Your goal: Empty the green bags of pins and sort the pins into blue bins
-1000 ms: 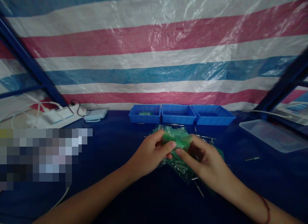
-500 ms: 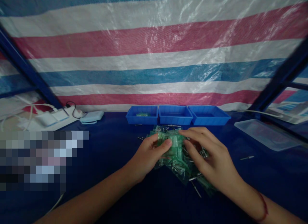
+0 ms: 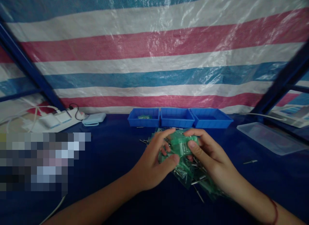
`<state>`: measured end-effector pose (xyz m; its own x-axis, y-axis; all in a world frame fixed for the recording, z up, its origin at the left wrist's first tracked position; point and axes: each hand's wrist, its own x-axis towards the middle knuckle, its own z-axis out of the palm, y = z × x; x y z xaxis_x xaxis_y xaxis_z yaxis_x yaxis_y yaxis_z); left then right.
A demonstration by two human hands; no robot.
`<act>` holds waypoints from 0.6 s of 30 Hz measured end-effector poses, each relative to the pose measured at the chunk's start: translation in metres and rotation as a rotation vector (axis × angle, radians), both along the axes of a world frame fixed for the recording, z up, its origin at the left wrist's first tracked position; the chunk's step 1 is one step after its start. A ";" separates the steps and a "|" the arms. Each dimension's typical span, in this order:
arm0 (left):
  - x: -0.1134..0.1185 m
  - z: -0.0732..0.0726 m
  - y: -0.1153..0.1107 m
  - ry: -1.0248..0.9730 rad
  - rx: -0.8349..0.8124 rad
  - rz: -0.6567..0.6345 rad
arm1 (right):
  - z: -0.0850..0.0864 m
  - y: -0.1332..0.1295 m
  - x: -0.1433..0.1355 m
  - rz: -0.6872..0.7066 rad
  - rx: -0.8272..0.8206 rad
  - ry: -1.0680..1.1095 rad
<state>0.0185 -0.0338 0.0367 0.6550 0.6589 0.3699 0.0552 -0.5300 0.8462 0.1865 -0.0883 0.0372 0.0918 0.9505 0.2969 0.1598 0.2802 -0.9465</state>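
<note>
My right hand [image 3: 207, 149] pinches a green plastic bag [image 3: 182, 146] between thumb and fingers. Small metal pieces, which look like rivets, show through its film. My left hand [image 3: 159, 159] is beside the bag's left side, fingers curved and thumb apart from them; whether it touches the bag I cannot tell. Under both hands lies a pile of similar green bags [image 3: 182, 175] holding metal pieces, with loose rivets [image 3: 199, 180] among them. Part of the pile is hidden by my hands.
Behind the pile stand three blue bins [image 3: 177, 118]; the left one holds a small green bag [image 3: 144, 117]. A clear plastic lid [image 3: 270, 138] and a loose rivet [image 3: 250, 161] lie to the right. At the left are a power strip [image 3: 62, 120] and a light-blue case [image 3: 94, 119].
The green bag has passed from my left hand's grip to my right hand's and shifted slightly right. My left thumb and fingers have parted. The whole view has shifted slightly.
</note>
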 end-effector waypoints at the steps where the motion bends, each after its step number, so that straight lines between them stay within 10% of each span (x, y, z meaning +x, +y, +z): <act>1: 0.002 -0.001 -0.001 -0.024 -0.143 -0.047 | -0.001 0.000 0.001 -0.021 0.045 -0.048; 6: 0.009 -0.001 -0.001 -0.131 -0.406 -0.078 | -0.006 -0.002 -0.002 0.002 0.165 -0.237; 13: -0.003 0.015 0.085 0.128 0.072 0.552 | -0.010 0.002 -0.001 -0.024 0.093 -0.176; 18: -0.004 0.017 0.133 0.321 0.221 0.649 | -0.008 0.003 0.003 -0.047 0.049 -0.246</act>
<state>0.0141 0.0994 0.0536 0.2586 0.8816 0.3948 0.6403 -0.4625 0.6133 0.1896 -0.0848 0.0295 0.0548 0.9309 0.3613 0.3976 0.3116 -0.8630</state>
